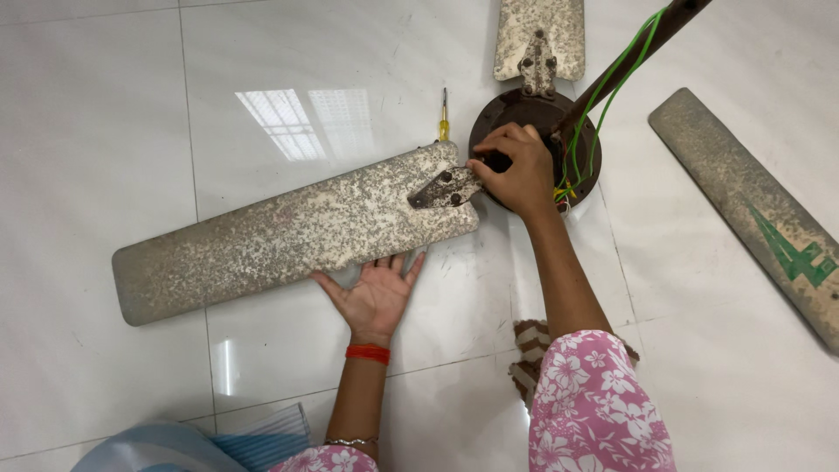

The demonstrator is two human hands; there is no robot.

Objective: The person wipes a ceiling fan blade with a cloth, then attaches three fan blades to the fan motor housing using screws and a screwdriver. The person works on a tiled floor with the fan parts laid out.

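Bare floor (131,114) left of screwdriver (444,118)

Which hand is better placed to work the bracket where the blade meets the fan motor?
Probably the right hand: its fingers already rest at the bracket by the motor. The left hand lies palm-up under the blade edge.

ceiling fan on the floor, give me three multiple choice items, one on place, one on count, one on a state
1. Where does the yellow-handled screwdriver lie?
A. on the detached blade
B. on the floor beside the motor hub
C. in the left hand

2. How many fan blades show?
A. three
B. two
C. five

3. How is the left hand?
A. clenched in a fist
B. gripping the wires
C. open, palm up, fingers under the long blade's edge

Answers: 1 B, it rests on tile left of the motor hub. 2 A, long blade, top blade, detached blade. 3 C, the palm faces up.
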